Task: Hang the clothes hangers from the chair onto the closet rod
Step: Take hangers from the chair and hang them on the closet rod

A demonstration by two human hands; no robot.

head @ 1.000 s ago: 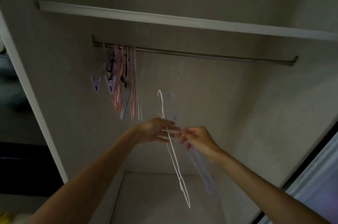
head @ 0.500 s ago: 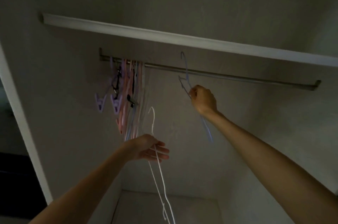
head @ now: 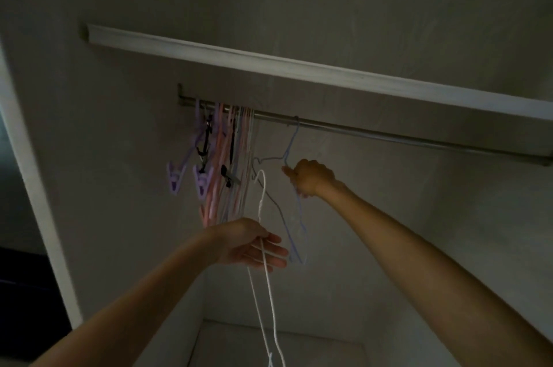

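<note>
A metal closet rod (head: 389,134) runs under a white shelf. A pale blue wire hanger (head: 291,145) has its hook over the rod at the middle-left. My right hand (head: 309,176) is raised and grips that hanger just below its neck. Lower down, my left hand (head: 254,245) holds a white hanger (head: 263,205) by its shoulder, hook pointing up, its body trailing down out of the frame. A bunch of pink, purple and blue hangers (head: 227,163) hangs at the rod's left end.
The white shelf (head: 299,68) sits just above the rod. The closet's left side panel (head: 33,175) and grey back wall enclose the space. A pale floor panel (head: 239,342) lies at the bottom. The rod's right stretch carries no hangers.
My right hand has lowered the blue hanger so its hook now sits on the rod. My left hand with the white hanger has stayed low.
</note>
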